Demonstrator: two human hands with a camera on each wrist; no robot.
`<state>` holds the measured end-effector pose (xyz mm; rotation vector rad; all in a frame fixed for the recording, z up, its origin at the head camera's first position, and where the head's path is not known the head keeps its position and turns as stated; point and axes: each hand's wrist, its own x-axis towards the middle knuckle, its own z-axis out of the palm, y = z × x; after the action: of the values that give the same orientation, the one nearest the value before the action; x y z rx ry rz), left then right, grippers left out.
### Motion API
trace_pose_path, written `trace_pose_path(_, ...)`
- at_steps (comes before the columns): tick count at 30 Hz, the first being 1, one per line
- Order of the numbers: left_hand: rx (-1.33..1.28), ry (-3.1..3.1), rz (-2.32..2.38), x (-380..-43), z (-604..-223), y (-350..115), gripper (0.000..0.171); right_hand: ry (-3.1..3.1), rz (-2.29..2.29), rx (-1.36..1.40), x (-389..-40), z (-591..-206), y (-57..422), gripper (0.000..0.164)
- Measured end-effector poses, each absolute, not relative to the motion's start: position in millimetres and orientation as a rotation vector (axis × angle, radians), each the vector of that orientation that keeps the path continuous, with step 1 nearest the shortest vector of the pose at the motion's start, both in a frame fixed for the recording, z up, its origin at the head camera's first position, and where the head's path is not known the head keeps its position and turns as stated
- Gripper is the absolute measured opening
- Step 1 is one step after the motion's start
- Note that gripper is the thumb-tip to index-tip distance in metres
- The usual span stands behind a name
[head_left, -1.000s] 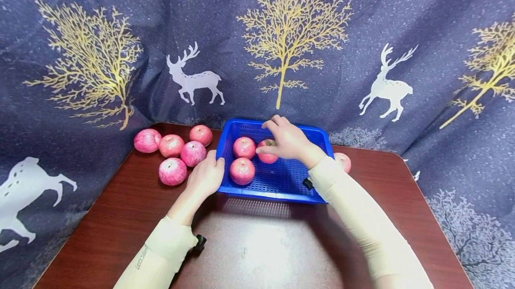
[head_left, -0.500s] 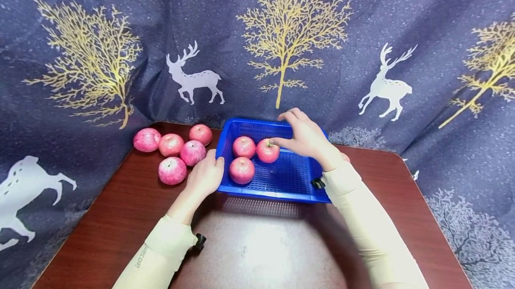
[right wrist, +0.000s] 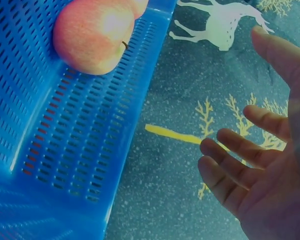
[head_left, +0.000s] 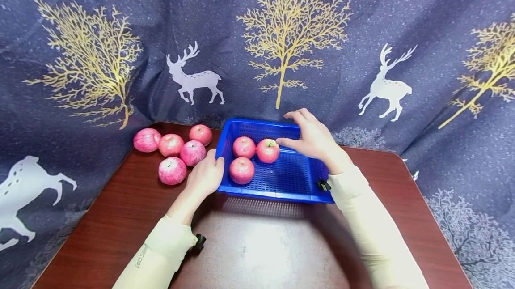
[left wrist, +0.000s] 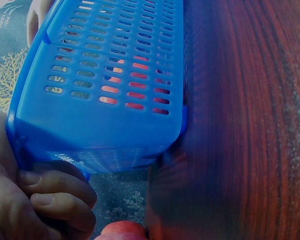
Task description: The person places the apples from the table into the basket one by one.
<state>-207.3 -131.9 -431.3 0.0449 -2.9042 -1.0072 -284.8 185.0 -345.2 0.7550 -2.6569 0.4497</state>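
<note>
A blue plastic basket [head_left: 287, 177] stands at the back of the table with three red apples in its left part: one at the back left [head_left: 243, 147], one in front of it [head_left: 242, 171] and a third to the right [head_left: 267, 151]. My left hand [head_left: 205, 175] grips the basket's left edge; in the left wrist view its fingers [left wrist: 60, 200] curl around the rim. Over the right part of the basket hovers my right hand [head_left: 315, 139], fingers spread and holding nothing. Its thumb lies near the right apple's top; the right wrist view shows a gap between hand and apple [right wrist: 92, 37].
Left of the basket, several loose apples [head_left: 171, 145] lie grouped on the brown wooden table [head_left: 108, 217], close to my left hand. A dark cloth [head_left: 233, 87] printed with deer and trees hangs directly behind the table.
My right hand has let go of the right apple and moved right and slightly up. The apple stays in the basket. A loose apple right of the basket is now hidden behind the right arm.
</note>
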Motion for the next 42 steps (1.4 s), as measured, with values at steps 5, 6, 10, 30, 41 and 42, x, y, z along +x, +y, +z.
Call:
trace_pose_path(5,0.040,-2.912,-1.005,-206.5,-431.3,-131.7,0.046,-2.649,0.450,0.741,-280.5,-343.6,192.0,0.080)
trace_pose_path(6,0.038,-2.913,-1.005,-206.2,-431.2,-131.8,0.046,-2.644,0.453,0.740,-279.8,-343.1,193.7,0.080)
trace_pose_path(10,0.038,-2.916,-1.003,-206.0,-430.9,-132.4,0.047,-2.623,0.460,0.733,-277.7,-340.6,201.0,0.080)
trace_pose_path(30,0.036,-2.917,-1.010,-206.1,-430.0,-133.4,0.048,-2.625,0.539,0.612,-269.6,-334.5,237.7,0.078)
trace_pose_path(41,0.039,-2.914,-1.029,-205.4,-429.5,-132.4,0.047,-2.615,0.525,0.576,-263.5,-334.7,258.1,0.078)
trace_pose_path(42,0.037,-2.915,-1.030,-205.2,-429.3,-132.2,0.047,-2.616,0.522,0.571,-262.8,-335.0,260.4,0.078)
